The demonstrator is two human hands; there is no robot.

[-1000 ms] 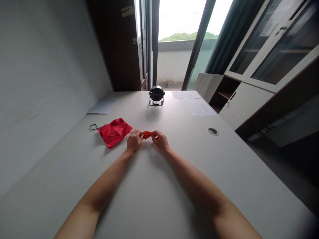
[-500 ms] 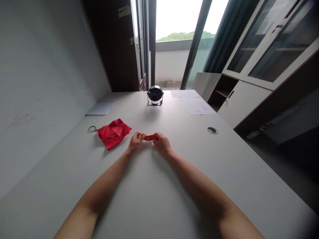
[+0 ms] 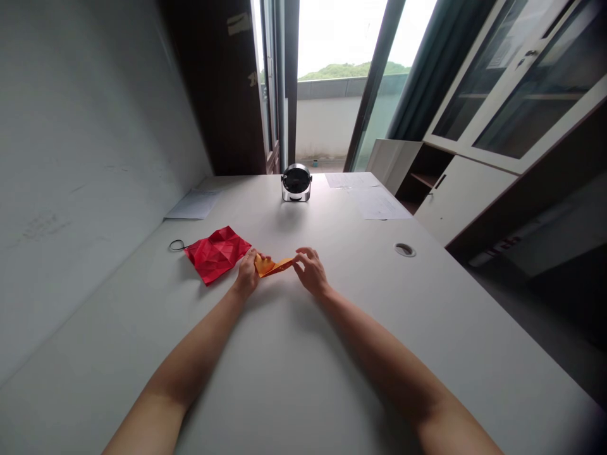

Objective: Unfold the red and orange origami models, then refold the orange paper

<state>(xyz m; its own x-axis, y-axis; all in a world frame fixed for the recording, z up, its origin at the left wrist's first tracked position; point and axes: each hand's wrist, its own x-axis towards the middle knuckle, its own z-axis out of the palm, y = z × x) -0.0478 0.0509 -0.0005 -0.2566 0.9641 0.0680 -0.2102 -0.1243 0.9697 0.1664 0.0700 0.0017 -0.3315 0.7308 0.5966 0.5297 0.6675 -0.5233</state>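
Note:
A small piece of folded orange paper is stretched between my two hands, just above the white table. My left hand is closed on its left part, the thumb and fingers pinching it. At its right tip, my right hand pinches the edge between thumb and fingertips. Close to my left hand lies a creased sheet of red paper, spread out on the table. By its left corner there is a thin dark loop.
A round black device on a metal stand stands at the table's back. White sheets lie at the far right, another sheet at the left by the wall. A round cable hole is in the table on the right.
The folded paper has turned and opened out, showing more orange and less red. My left hand has moved left and slightly down; the right hand's fingers have loosened to a fingertip pinch.

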